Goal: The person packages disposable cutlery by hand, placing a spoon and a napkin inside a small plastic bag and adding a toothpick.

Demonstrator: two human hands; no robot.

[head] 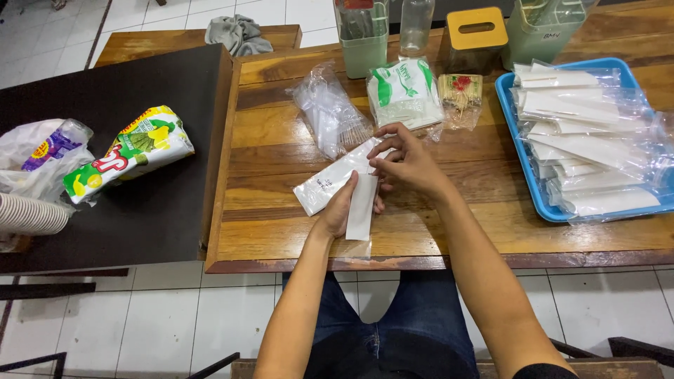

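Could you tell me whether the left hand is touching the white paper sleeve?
Touching: the head view shows the left hand gripping the white paper sleeve, fingers wrapped behind it.

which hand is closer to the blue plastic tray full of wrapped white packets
The right hand. It sits mid-table, pinching a white paper sleeve, with bare wood between it and the blue plastic tray off to its right. The left hand lies further left, nearer the table's front edge.

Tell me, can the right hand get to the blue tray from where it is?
Probably yes. The right hand is at the white sleeve, and only bare wooden table lies between it and the blue tray. Nothing blocks that stretch.
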